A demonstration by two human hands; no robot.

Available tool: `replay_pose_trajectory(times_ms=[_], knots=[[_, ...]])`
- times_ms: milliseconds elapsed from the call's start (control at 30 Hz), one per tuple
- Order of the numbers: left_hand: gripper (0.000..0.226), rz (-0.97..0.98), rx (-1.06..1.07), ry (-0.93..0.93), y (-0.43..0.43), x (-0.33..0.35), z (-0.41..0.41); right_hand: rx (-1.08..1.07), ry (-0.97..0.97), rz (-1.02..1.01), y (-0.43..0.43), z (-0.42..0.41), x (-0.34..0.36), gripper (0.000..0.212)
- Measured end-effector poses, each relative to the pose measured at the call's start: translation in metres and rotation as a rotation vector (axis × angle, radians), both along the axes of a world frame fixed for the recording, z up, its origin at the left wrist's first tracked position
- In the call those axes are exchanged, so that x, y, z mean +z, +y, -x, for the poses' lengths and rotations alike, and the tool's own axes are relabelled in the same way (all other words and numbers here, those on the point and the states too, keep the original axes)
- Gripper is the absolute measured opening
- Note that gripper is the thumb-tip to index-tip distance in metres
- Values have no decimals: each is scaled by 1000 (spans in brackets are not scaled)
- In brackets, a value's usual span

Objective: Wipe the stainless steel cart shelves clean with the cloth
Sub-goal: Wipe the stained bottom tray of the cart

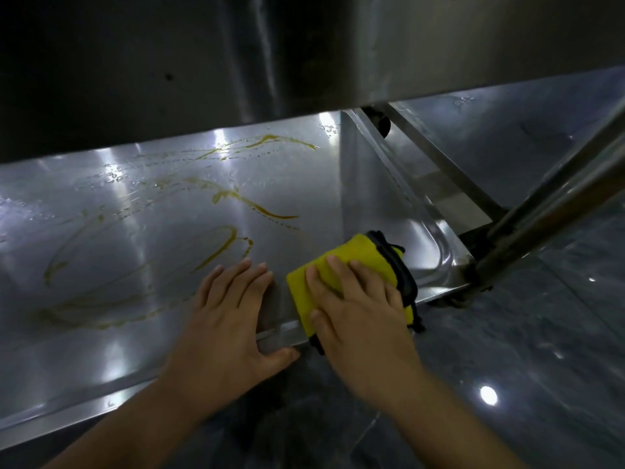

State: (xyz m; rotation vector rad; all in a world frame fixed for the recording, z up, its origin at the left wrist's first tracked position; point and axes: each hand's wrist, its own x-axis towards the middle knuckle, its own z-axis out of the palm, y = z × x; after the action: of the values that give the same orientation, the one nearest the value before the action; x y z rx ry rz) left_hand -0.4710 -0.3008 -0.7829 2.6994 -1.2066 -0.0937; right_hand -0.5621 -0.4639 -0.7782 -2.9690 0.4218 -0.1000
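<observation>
The lower shelf [101,350] is brushed stainless sheet with a raised, rounded rim. It sits under the upper shelf [169,79], which shades its rear half. Note the soil: thin yellow streaks [267,211], apparently oily, loop across the left and centre of the sheet. Clear droplets [113,176] bead toward the rear. This area appears not yet wiped.

Your left hand [230,316] lies flat on the bare steel near the front rim. Its grip is open: the fingers are straight and the thumb reaches out over the rim. It holds nothing. Judge this as a brace that steadies you and the cart against the wiping stroke.

Just to the right, apart from the left hand, is the cloth [351,253]. It is a folded pad of yellow pile with a black bound edge, lying on the shelf near the front right corner and overhanging the rim slightly. Folding gives a thick, firm face.

Your right hand [358,313] presses down on the cloth. Its grip is open too: the fingers are spread straight across the top and the thumb lies on the near part. A flat palm spreads pressure evenly.

Further right, a round steel leg [548,211] meets the shelf corner. Below lies a dark, glossy floor [507,384].

The streaks lie to the left, so the stroke probably has to travel that way.
</observation>
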Motion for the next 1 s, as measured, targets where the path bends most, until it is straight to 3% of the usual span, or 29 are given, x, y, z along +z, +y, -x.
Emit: replay_pose_trajectory(times_ms=[367,467,700,867,1000], knots=[[94,37,51,-53,2,2,-2,-2,105,-153,-33,-204,11,53],[94,42,61,-47,4,3,-5,-16,160,-165,-39,-228,19,55],[91,103,70,-114,7,1,-4,63,107,-117,-16,-120,9,51],[74,142,82,-152,9,3,2,154,36,15,10,-13,2,51],[63,136,33,-130,36,4,1,203,37,10,25,6,0,54]])
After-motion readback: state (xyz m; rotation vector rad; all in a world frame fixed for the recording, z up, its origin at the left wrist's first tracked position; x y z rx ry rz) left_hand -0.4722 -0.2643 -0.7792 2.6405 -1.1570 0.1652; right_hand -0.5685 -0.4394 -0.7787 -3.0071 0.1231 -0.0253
